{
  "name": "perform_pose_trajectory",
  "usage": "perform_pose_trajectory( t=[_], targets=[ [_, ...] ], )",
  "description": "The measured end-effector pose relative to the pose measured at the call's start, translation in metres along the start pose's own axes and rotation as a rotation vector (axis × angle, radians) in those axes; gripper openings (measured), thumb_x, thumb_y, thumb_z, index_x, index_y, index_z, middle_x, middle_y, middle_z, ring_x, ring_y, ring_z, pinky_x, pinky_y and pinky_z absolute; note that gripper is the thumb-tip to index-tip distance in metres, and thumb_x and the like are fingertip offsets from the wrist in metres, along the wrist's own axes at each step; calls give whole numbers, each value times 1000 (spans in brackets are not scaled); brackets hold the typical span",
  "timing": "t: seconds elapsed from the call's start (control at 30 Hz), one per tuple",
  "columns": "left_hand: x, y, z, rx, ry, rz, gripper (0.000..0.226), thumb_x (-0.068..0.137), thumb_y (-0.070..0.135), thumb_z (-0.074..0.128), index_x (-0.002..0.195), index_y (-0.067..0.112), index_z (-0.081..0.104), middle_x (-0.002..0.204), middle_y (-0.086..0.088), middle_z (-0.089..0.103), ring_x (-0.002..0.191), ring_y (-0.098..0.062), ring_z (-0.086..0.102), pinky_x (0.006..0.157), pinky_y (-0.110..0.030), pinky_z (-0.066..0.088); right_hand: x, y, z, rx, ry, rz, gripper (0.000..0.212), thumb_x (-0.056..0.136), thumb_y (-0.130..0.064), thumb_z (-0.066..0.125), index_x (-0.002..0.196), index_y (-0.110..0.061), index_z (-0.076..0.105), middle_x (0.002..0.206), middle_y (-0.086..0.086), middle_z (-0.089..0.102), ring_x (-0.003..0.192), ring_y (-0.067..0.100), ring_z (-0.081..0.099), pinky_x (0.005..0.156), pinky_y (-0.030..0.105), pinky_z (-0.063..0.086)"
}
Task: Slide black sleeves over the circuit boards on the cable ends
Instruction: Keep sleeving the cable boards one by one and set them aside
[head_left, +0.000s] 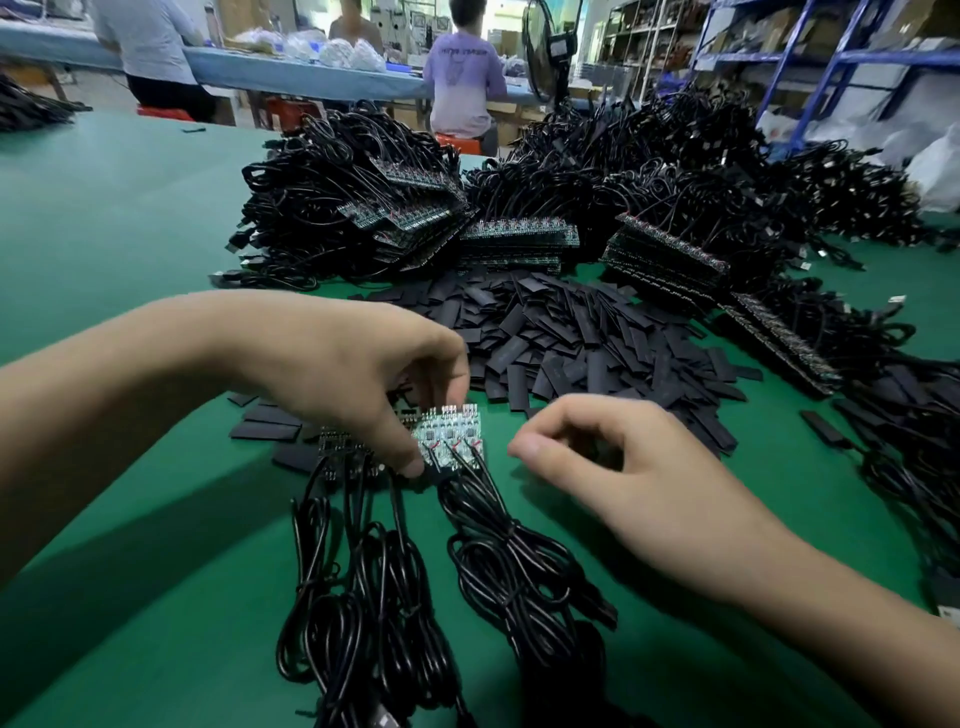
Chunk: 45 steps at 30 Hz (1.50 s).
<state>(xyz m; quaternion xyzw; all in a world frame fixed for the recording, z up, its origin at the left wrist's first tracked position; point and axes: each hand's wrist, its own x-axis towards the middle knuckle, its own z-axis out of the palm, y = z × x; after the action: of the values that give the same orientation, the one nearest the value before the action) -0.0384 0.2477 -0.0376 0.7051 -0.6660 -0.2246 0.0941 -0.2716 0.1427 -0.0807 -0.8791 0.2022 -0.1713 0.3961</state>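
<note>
Sleeves (571, 343) behind boards (452, 434)

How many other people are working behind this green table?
3: a person in a grey top at far left, a half-hidden person at top centre, a person in a purple shirt seated beside them. More may be hidden.

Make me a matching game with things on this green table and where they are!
Things:
1. left hand
2. black sleeves
3. coiled cables
4. fan

Places or states:
a. standing far behind the table
b. heaped loose in the middle of the table
c. pinching the circuit boards
d. lying on the table, nearest the camera

Pairs: 1-c, 2-b, 3-d, 4-a
</note>
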Motion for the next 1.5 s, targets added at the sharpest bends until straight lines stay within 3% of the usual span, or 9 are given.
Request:
perform_pose_trajectory(
  t=[0.07,0.2,0.33,0.57,0.83,0.97,1.2,1.37,1.5],
  targets=[
    [0,2,-1,-116,3,40,48,60,39,94,93,44,59,88,15,68,72,0,60,64,-17,48,8,-6,1,20,5,-2,28,91,-51,61,85,-26,73,81,-6,73,68,9,61,67,25,47],
    [-3,15,-4,-323,33,73,41,67,18,95,94,29,67,90,-2,73,81,-22,70,74,-38,58,20,-16,7,1,30,-75,35,97,-45,60,72,-21,60,62,-11,54,56,1,43,57,19,33],
    [-8,24,-12,-397,35,84,27,77,44,78,91,21,77,88,-15,71,73,-18,59,72,-34,46,24,-20,9,-14,98,-144,36,102,-37,57,73,-15,50,61,-10,43,58,4,37,55,22,28],
    [-9,22,-14,-486,118,221,17,81,28,74,88,13,79,74,5,71,66,-4,57,63,-12,45,30,-21,0,400,-131,-160,32,106,-16,51,74,-13,51,61,-15,48,53,-5,48,54,5,37],
    [-5,7,-10,-571,52,227,9,83,24,70,82,23,79,77,7,71,71,-3,61,71,-12,48,28,-20,2,674,-184,-74,27,97,-35,58,73,-22,58,69,-8,56,63,4,48,63,16,41],
    [-3,-5,-10,-493,-2,135,13,81,33,75,88,23,78,76,6,69,71,-4,60,70,-11,47,20,-14,-22,573,-10,-60,29,96,-43,59,79,-21,64,76,0,65,74,16,57,66,25,45],
    [-2,-9,-6,-475,-46,170,4,87,23,75,90,23,78,73,-1,60,68,-5,54,67,-10,43,-4,-15,-56,303,484,-459,20,106,-37,54,89,-27,60,86,4,74,74,27,73,59,30,57],
    [-4,-1,-3,-480,-85,217,7,94,27,68,94,27,76,88,4,70,78,-7,61,74,-13,46,-14,-21,-38,345,442,-310,23,106,-26,53,87,-13,55,86,5,78,55,22,74,45,29,56],
    [-1,14,3,-269,-89,219,19,89,50,72,96,34,76,88,6,73,76,-14,64,73,-31,52,-14,-26,-24,479,356,-213,24,101,-25,54,85,-7,54,82,10,78,63,26,77,57,42,61]
  ],
)
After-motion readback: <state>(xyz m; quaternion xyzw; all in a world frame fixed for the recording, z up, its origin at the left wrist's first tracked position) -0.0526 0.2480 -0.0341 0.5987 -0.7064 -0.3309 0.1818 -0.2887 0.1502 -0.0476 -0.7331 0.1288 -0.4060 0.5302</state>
